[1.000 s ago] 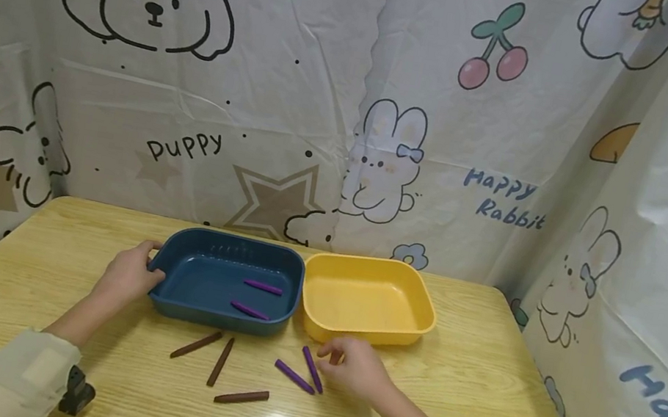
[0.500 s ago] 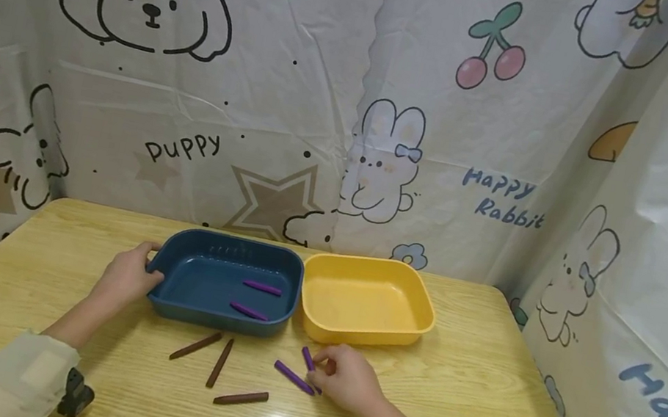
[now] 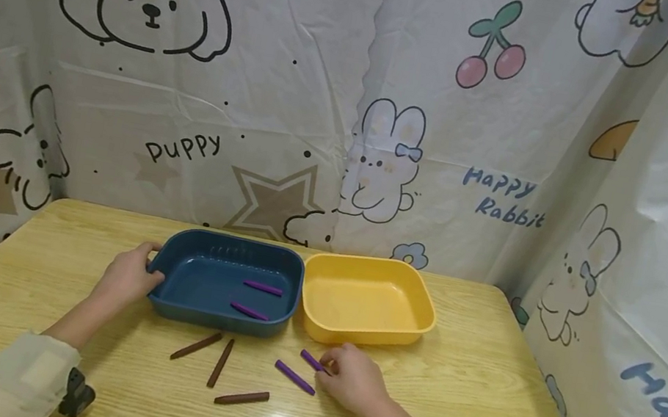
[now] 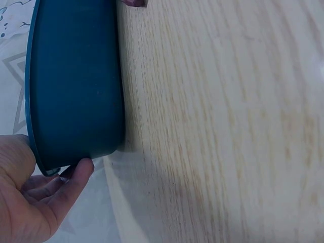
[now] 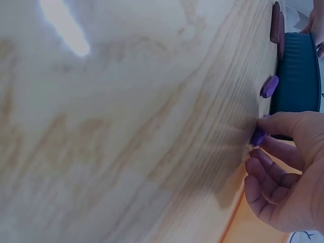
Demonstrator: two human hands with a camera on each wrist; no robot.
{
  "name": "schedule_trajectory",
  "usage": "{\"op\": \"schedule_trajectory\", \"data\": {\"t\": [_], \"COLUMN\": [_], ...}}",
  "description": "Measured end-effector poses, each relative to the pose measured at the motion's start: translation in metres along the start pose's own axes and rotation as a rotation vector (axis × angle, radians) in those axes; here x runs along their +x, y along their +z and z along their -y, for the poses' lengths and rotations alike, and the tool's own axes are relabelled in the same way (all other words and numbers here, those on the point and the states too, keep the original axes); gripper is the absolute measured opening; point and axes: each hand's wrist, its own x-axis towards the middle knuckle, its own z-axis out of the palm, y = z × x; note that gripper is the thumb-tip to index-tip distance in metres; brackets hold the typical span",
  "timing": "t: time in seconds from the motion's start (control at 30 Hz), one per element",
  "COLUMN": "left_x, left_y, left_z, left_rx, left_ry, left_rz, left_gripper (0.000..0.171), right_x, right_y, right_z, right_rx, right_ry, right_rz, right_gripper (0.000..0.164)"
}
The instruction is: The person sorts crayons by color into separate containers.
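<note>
My left hand (image 3: 126, 275) grips the left end of a dark blue bin (image 3: 207, 317), thumb at the rim and fingers against the outer wall, as the left wrist view shows. Inside that bin lie two purple crayons. In front of the yellow bin (image 3: 365, 337), my right hand (image 3: 354, 380) pinches a purple crayon (image 5: 258, 136) between thumb and index finger, the other fingers loosely curled. Part of this crayon is hidden by the fingers. Just left of it, another purple crayon (image 3: 294, 377) lies on the table.
Three brown crayons lie before the blue bin: one at the left (image 3: 196, 346), an upright-lying brown crayon (image 3: 220, 363), and a nearer brown crayon (image 3: 242, 397). The two bins stand side by side on the wooden table (image 3: 464, 381). A printed cloth (image 3: 302, 84) hangs behind.
My right hand has come down onto the purple crayon and now pinches it; the crayon has turned to lie flatter across the view. The left hand stays on the blue bin.
</note>
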Motion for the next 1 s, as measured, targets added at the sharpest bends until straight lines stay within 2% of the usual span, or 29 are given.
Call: {"op": "schedule_trajectory", "data": {"t": [0.17,0.37,0.73,1.0], "left_x": [0.0,0.001,0.003,0.002], "left_y": [0.0,0.0,0.0,0.0], "left_z": [0.0,0.0,0.001,0.001], "left_rx": [0.0,0.002,0.006,0.003], "left_ry": [-0.01,-0.016,-0.016,-0.012], "left_rz": [0.003,0.003,0.011,0.011], "left_gripper": [0.054,0.054,0.055,0.054], "right_x": [-0.001,0.0,0.004,0.01], "right_y": [-0.002,-0.004,-0.024,-0.04], "right_z": [-0.001,-0.002,0.006,0.015], "right_rx": [-0.013,-0.005,0.036,0.03], "right_ry": [-0.003,-0.005,-0.033,-0.076], "right_rz": [-0.016,-0.011,-0.007,-0.054], "right_gripper": [0.008,0.01,0.011,0.008]}}
